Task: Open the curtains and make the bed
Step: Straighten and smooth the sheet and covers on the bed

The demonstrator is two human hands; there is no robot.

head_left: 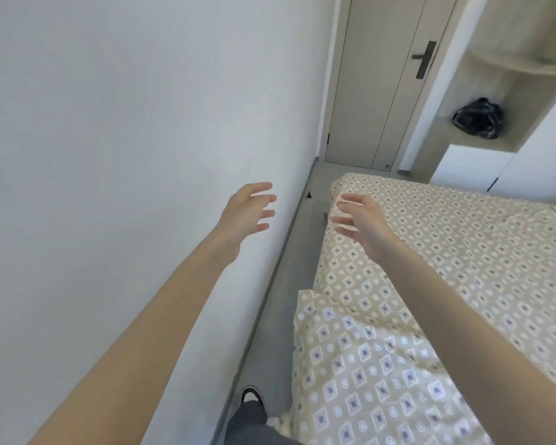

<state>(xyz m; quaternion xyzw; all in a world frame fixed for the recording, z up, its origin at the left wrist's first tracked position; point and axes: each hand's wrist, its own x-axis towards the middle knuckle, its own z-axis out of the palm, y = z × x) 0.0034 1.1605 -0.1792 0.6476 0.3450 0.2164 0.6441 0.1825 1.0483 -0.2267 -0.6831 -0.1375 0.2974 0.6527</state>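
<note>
The bed (463, 245) fills the right side, covered in beige fabric with a diamond and circle print. A bunched quilt (360, 364) of the same print lies on its near end, with a corner hanging over the left edge. My left hand (249, 211) is stretched out in the air in front of the white wall, fingers spread, holding nothing. My right hand (360, 216) hovers over the bed's left edge with its fingers loosely spread and empty. No curtains are in view.
A narrow strip of grey floor (289, 271) runs between the white wall (109, 139) and the bed, where my shoe (252, 395) stands. A closed door (379, 81) is at the far end. A shelf unit (507, 91) at the right holds a black bag (477, 121).
</note>
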